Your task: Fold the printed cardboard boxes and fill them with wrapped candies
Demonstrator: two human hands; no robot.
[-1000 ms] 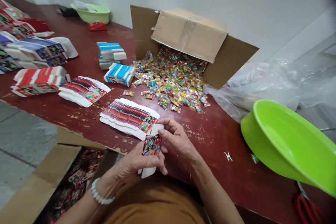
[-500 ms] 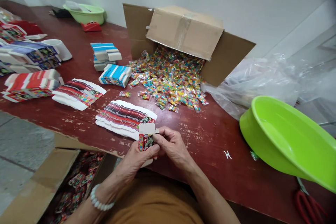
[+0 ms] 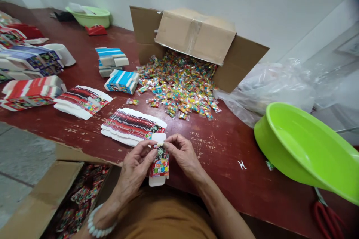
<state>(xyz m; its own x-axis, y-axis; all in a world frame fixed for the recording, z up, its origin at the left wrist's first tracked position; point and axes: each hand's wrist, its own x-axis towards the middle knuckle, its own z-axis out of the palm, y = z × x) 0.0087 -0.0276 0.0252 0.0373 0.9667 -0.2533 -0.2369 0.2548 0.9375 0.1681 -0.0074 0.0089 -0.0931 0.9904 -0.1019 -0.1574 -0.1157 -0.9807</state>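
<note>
Both hands pinch one small red printed carton (image 3: pixel 159 163), held upright over the near edge of the table (image 3: pixel 230 164). The left hand (image 3: pixel 135 168) grips its left side with thumb and fingers closed on it. The right hand (image 3: pixel 182 155) nips the white top flap between thumb and forefinger. Just beyond the hands lies a fanned stack of flat red cartons (image 3: pixel 131 124). Farther beyond, wrapped candies (image 3: pixel 179 89) spill from a cardboard box (image 3: pixel 196 39) tipped on its side. Well to the right of the right hand sits a green basin (image 3: pixel 308 149).
</note>
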